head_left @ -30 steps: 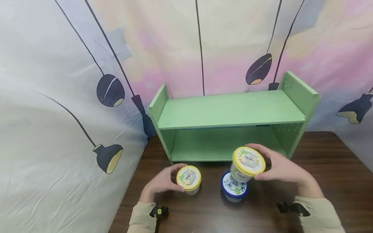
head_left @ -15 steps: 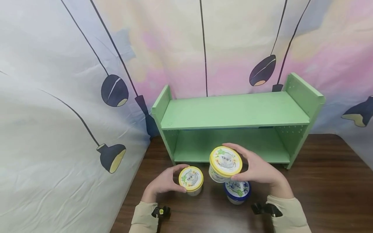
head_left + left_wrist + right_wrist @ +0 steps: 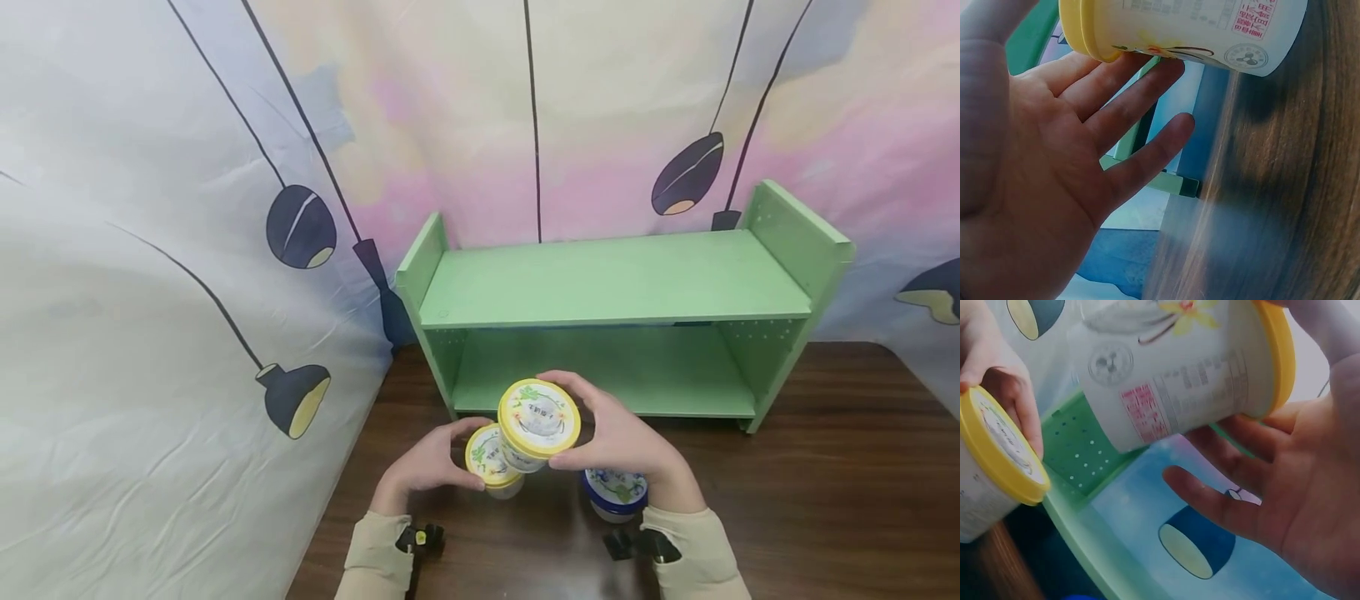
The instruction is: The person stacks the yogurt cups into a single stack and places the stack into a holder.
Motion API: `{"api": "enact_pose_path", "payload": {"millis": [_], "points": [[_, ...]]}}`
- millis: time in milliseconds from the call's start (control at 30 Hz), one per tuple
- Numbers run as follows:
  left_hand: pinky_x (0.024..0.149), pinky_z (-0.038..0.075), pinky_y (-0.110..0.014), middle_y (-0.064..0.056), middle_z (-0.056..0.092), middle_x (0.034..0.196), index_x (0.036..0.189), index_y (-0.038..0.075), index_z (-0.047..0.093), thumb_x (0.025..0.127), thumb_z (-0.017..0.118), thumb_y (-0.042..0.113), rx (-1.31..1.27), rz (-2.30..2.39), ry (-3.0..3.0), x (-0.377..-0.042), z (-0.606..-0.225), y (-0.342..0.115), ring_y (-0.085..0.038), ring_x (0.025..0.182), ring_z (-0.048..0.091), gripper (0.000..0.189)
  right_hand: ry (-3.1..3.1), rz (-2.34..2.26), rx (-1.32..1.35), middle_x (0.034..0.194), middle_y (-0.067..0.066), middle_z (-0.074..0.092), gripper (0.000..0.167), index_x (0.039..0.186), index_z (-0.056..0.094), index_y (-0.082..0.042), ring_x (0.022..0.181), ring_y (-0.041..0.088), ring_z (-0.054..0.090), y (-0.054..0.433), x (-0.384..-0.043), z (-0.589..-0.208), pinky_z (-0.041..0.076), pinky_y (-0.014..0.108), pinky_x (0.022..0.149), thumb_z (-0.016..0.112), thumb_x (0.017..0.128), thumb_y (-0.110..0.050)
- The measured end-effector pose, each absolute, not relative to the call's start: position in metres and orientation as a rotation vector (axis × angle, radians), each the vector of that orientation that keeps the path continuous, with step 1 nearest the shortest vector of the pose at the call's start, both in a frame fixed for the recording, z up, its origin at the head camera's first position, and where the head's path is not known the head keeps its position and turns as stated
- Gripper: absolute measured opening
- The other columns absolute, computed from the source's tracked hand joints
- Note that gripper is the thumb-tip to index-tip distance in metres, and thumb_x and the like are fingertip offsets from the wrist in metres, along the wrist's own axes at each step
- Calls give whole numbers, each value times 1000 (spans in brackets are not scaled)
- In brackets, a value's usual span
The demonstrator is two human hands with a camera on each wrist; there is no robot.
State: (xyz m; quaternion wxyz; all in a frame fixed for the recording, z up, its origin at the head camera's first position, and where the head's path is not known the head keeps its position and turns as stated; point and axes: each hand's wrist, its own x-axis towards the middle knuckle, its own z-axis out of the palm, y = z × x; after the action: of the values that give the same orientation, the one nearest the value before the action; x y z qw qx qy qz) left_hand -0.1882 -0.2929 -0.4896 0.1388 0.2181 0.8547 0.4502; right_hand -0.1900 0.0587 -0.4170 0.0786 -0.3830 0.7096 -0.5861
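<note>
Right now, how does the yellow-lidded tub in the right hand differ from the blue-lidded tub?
The right-hand tub has a yellow lid; the blue-lidded tub has a dark blue one. The right hand holds the right-hand tub above the table, while the blue-lidded tub stands on it, unheld. Both are round, lidded, with printed tops.

In the head view, the higher yellow-lidded tub (image 3: 538, 421) partly hides the lower yellow-lidded tub (image 3: 485, 463).

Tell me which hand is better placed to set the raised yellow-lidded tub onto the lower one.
Probably the right hand: it holds the raised tub, which overlaps the lower tub in the head view. The left hand grips that tub and could steady it.
</note>
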Motion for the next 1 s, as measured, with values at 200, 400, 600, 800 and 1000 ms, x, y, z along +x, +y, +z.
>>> {"api": "enact_pose_path", "payload": {"millis": [200, 400, 600, 800, 1000], "points": [[114, 43, -53, 9, 65, 140, 152, 21, 57, 75, 101, 31, 642, 1323, 2466, -190, -491, -290, -18, 131, 57, 89, 2220, -1733, -1032, 143, -3, 60, 99, 161, 43, -21, 133, 28, 53, 53, -189, -426, 41, 62, 108, 97, 79, -29], [114, 45, -49, 10, 65, 139, 151, 21, 57, 73, 103, 28, 679, 1330, 2459, -190, -492, -284, -16, 129, 59, 90, 2287, -1718, -908, 147, -2, 56, 97, 160, 43, -30, 135, 33, 50, 53, -186, -430, 43, 61, 103, 96, 79, -36], [117, 42, -46, 12, 61, 148, 155, 25, 54, 73, 103, 23, 723, 1346, 2409, -191, -490, -284, -15, 137, 56, 96, 2269, -1729, -891, 151, -1, 54, 96, 160, 42, -35, 137, 34, 50, 55, -188, -432, 43, 62, 104, 96, 81, -35], [117, 43, -51, 11, 63, 147, 153, 25, 58, 76, 101, 26, 734, 1345, 2427, -190, -489, -294, -16, 136, 57, 88, 2246, -1738, -904, 151, 0, 54, 95, 160, 43, -36, 137, 36, 48, 56, -188, -432, 43, 63, 104, 96, 81, -33], [115, 47, -44, 11, 67, 142, 144, 28, 67, 81, 97, 31, 799, 1316, 2499, -193, -491, -303, -16, 136, 58, 70, 2247, -1739, -924, 152, 0, 54, 99, 163, 42, -27, 142, 38, 45, 51, -188, -432, 40, 70, 107, 96, 80, -34]]}}
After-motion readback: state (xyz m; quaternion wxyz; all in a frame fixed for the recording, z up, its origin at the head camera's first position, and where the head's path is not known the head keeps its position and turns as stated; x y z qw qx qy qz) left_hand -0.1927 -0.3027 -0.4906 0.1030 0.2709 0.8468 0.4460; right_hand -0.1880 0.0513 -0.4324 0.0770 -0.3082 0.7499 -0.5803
